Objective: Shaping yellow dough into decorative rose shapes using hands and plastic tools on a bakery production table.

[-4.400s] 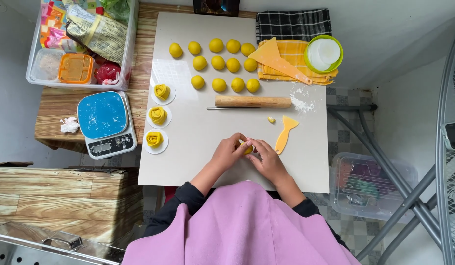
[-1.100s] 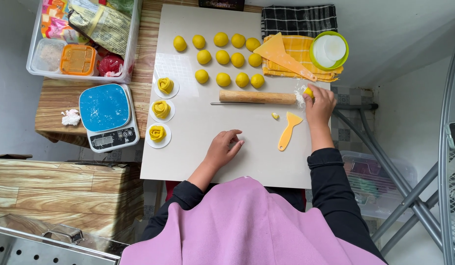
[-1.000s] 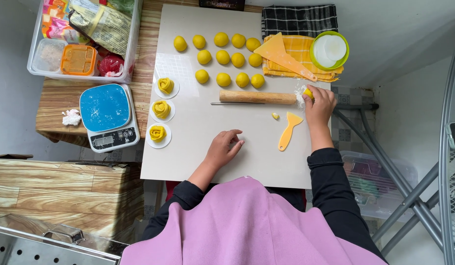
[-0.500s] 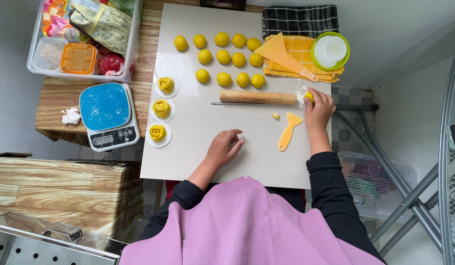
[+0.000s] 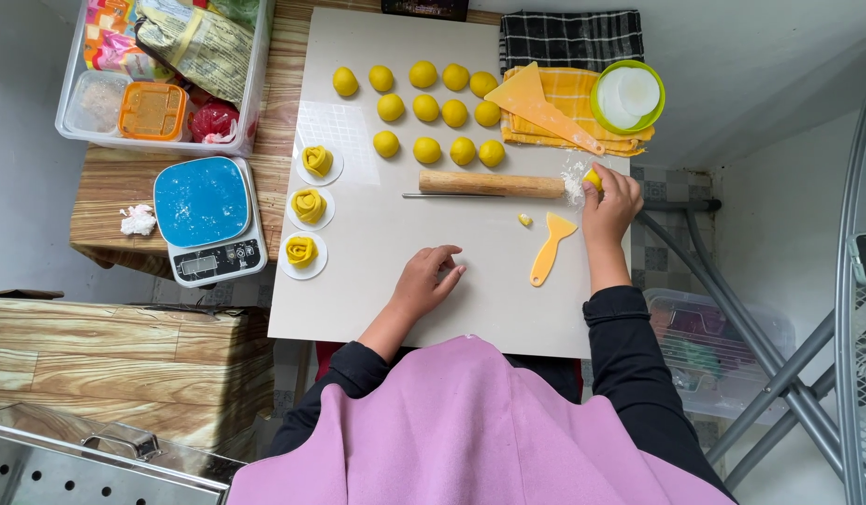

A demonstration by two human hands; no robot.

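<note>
The white table [image 5: 377, 281] fills the middle of the view, with a person in a pink garment at its six o'clock edge. At ten o'clock off the table sits a clear storage bin [image 5: 162, 70] of packets and tubs, and below it, at nine o'clock, a kitchen scale [image 5: 207, 220] with a blue top. At one o'clock a yellow cloth [image 5: 568, 98] carries a wedge-shaped yellow scraper [image 5: 540, 105] and a green bowl [image 5: 627, 96]. A wooden rolling pin [image 5: 492, 183] lies crosswise just past the table's centre. Rows of yellow dough balls [image 5: 425, 110] occupy the twelve o'clock area, and three rose-shaped dough pieces on small white discs [image 5: 308, 206] line the nine o'clock edge. A small yellow spatula [image 5: 551, 248] lies at three o'clock of centre. The right hand [image 5: 608, 201], at two o'clock, has its fingers pinched around a small yellow dough piece [image 5: 593, 178], pressed into a little heap of white flour [image 5: 573, 180] at the rolling pin's right end. The left hand [image 5: 431, 279] rests near the centre, fingers loosely spread on the bare surface, grasping nothing. A tiny dough scrap [image 5: 524, 220] lies between pin and spatula.
</note>
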